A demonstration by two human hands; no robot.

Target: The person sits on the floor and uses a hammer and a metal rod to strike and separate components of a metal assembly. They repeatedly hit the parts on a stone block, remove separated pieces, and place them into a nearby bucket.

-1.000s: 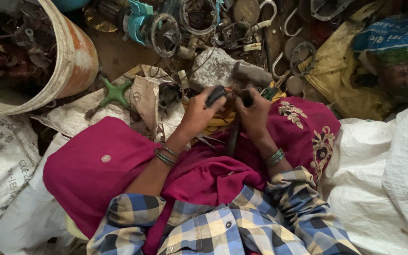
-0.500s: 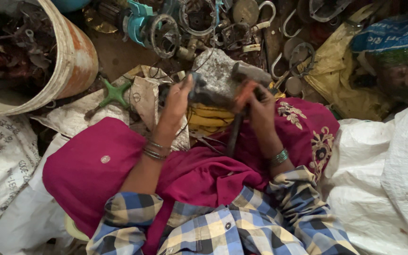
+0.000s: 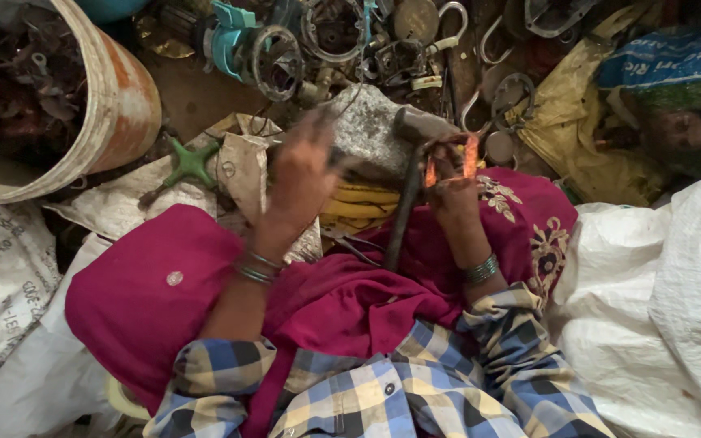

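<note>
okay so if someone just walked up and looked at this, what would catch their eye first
Probably the bright pink cloth over the person's lap, low in the middle. Above it, the left hand reaches to a grey stone block while the right hand pinches an orange piece beside a hammer. Metal scrap crowds the top.

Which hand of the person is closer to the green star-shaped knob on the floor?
Left. The left hand is raised just to the right of the green star-shaped knob. The right hand is farther right, beyond the stone block and the hammer.

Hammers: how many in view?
1. The hammer has its head on the grey stone block, handle running down toward the lap. The scrap pile may hide others.
</note>
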